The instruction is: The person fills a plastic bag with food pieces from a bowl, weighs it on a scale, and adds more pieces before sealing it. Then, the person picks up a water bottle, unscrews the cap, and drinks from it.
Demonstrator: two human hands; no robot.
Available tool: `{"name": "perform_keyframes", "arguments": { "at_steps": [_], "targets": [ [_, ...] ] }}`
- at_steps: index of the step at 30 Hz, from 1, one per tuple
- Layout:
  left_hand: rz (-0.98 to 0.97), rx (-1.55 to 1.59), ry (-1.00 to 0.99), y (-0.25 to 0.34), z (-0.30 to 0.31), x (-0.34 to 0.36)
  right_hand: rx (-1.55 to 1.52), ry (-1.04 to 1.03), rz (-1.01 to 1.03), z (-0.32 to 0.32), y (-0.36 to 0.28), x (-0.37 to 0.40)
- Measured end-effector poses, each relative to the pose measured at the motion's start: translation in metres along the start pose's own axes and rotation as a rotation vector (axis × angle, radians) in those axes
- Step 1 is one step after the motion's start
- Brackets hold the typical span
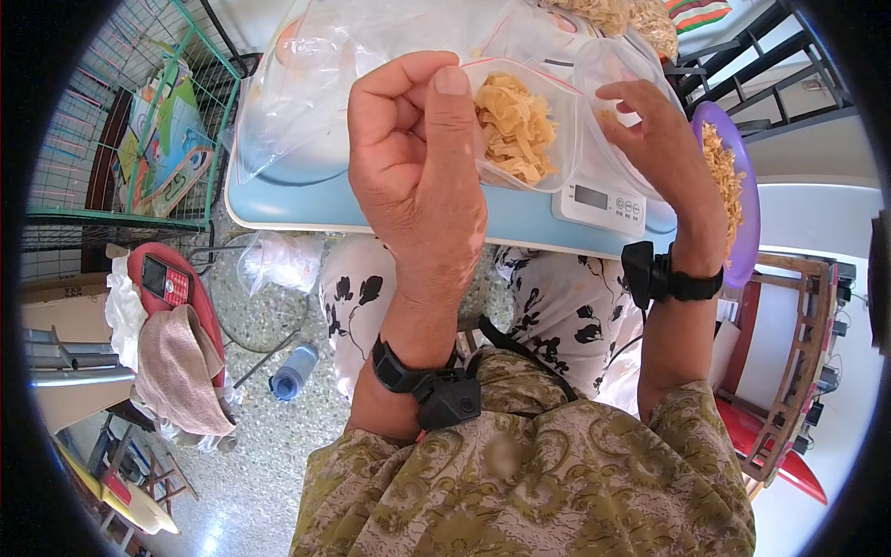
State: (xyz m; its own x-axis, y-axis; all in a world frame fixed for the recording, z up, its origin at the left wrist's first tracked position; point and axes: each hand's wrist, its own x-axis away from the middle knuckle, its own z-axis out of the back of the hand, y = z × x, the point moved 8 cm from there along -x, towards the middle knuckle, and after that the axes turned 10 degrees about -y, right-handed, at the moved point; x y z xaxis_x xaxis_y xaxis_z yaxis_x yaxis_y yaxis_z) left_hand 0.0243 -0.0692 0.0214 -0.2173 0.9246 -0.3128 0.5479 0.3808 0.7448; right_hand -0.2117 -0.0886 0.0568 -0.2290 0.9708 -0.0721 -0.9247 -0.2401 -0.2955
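My left hand pinches the top edge of a clear zip bag between thumb and fingers. Inside the bag lie pale yellow dried flakes. To the right, my right hand hangs over a clear plastic bowl, its fingers curved and apart, with nothing visible held. A few small bits show in the bowl near the fingertips. The bowl appears to rest on a white digital scale, whose display and buttons face me.
Clear plastic bags cover the left of the blue table. A purple basin of dried shreds stands at the right. A green wire cage is at left, near a red stool with a phone and towel.
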Motion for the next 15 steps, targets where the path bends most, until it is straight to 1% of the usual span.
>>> {"name": "perform_keyframes", "arguments": {
  "at_steps": [4, 7, 10, 12, 15],
  "targets": [
    [0.010, -0.002, 0.005, 0.0004, -0.0004, 0.0002, 0.055, 0.006, -0.012, -0.0009, 0.0006, -0.0038],
    [0.017, 0.001, 0.016, 0.0003, -0.0006, 0.0004, 0.047, 0.000, 0.037, -0.0021, -0.0005, -0.0040],
    [0.023, -0.007, 0.016, -0.0003, 0.0000, 0.0004, -0.024, -0.048, 0.073, -0.0027, -0.0048, -0.0039],
    [0.020, -0.004, 0.012, -0.0008, 0.0001, 0.0003, -0.137, -0.146, -0.013, -0.0051, -0.0041, -0.0038],
    [0.015, 0.012, 0.003, -0.0022, -0.0002, -0.0001, -0.150, -0.208, -0.045, -0.0035, -0.0031, -0.0008]
  ]
}}
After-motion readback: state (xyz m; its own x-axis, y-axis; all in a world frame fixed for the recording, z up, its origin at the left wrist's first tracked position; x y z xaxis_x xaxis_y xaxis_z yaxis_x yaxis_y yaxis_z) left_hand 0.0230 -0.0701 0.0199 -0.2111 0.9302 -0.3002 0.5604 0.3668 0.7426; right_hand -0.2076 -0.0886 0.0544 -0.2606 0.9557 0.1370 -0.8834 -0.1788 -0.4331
